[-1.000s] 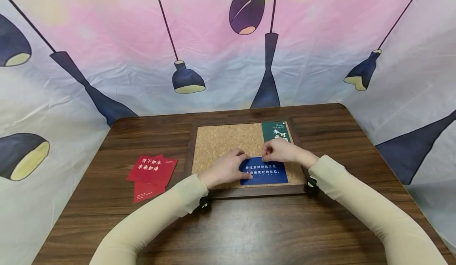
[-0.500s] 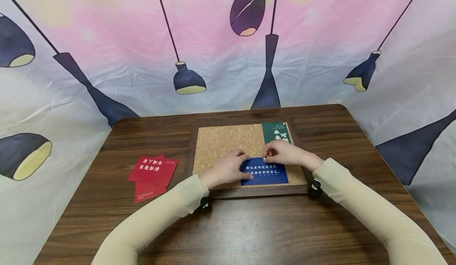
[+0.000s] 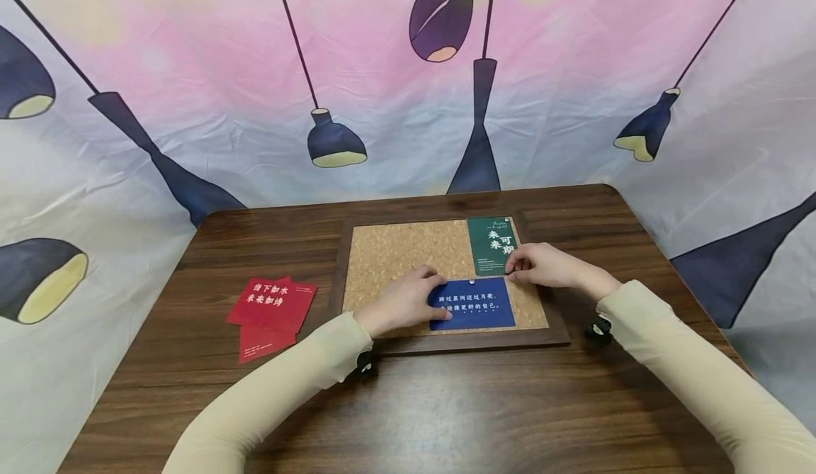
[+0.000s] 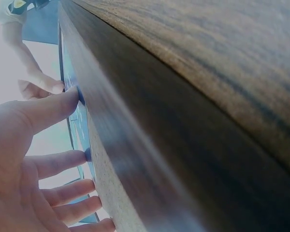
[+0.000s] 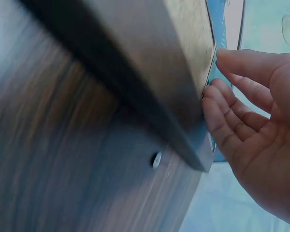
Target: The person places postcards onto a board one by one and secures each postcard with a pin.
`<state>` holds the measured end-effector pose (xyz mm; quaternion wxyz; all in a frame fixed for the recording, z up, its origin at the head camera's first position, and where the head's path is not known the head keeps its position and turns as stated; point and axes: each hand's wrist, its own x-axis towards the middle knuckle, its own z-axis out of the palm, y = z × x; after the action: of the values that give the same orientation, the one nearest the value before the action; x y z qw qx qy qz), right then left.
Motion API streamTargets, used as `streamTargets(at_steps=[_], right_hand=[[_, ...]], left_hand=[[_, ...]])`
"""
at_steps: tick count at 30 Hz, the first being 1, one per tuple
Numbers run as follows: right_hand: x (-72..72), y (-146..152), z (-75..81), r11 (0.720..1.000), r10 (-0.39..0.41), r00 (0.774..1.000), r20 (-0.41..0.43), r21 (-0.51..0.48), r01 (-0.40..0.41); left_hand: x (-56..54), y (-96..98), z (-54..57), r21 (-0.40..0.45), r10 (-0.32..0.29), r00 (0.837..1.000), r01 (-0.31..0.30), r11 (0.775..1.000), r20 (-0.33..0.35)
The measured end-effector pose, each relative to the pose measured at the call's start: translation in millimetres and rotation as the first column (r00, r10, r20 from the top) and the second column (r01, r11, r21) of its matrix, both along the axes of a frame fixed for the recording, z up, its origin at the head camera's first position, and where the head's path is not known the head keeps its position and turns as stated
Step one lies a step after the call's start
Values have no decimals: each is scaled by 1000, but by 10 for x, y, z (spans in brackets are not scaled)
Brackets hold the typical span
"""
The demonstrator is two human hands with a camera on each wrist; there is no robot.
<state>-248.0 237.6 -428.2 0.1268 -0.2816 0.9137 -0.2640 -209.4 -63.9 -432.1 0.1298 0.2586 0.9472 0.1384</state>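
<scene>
A blue card (image 3: 473, 305) with white writing lies on the lower right of a framed corkboard (image 3: 408, 244). A small white pushpin (image 3: 472, 281) is at the middle of its top edge. My left hand (image 3: 408, 300) rests with fingers spread, its thumb and index finger pressing the card's left side. My right hand (image 3: 550, 266) is over the board's right side, fingertips beside the lower right corner of a green card (image 3: 487, 256). In the right wrist view its fingers are loosely bent, thumb apart, and nothing shows between them. Another white pin (image 3: 507, 219) sits at the green card's top right corner.
Red cards (image 3: 270, 304) lie overlapping on the wooden table (image 3: 408, 410), left of the board. A small round white-faced piece (image 5: 156, 160) lies on the table by the board's frame. A cloth printed with lamps (image 3: 395, 91) hangs behind the table.
My right hand has let go of the pushpin at the blue card's top edge and moved right, uncovering the pin and the green card's lower part. The left hand stays in place.
</scene>
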Motion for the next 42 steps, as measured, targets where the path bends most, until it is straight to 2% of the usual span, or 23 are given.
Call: streamTargets(at_steps=[5,12,22,27,33,36,39,42], right_hand=[[23,156,35,998,-59,997,-44,19,60],[52,370,50,984,-158,987,10,85,157],[57,492,36,980,-170,982,80,116,161],[52,481,-41,978,-181,982,55,116,174],[50,456,-103,966,-249,968,31,82,245],[49,432,-127,956,-283,959,9,75,282],[51,407,-147,948,-310,951,-15,67,311],[51,404,-166,943,-326,944,-41,60,328]], left_hand=[[-5,0,-1,0,0,1000,0,1000,-6],[-1,4,-1,-7,-5,1000,5,1000,-14],[9,-4,28,-11,0,1000,0,1000,-23],[13,-20,8,-4,-28,999,28,1000,-31],[1,-80,-4,19,-74,997,75,997,-33],[-21,-173,1,101,-79,997,80,992,-9],[-60,-393,25,200,-60,998,62,978,-13],[-124,-763,62,267,30,998,-13,964,-57]])
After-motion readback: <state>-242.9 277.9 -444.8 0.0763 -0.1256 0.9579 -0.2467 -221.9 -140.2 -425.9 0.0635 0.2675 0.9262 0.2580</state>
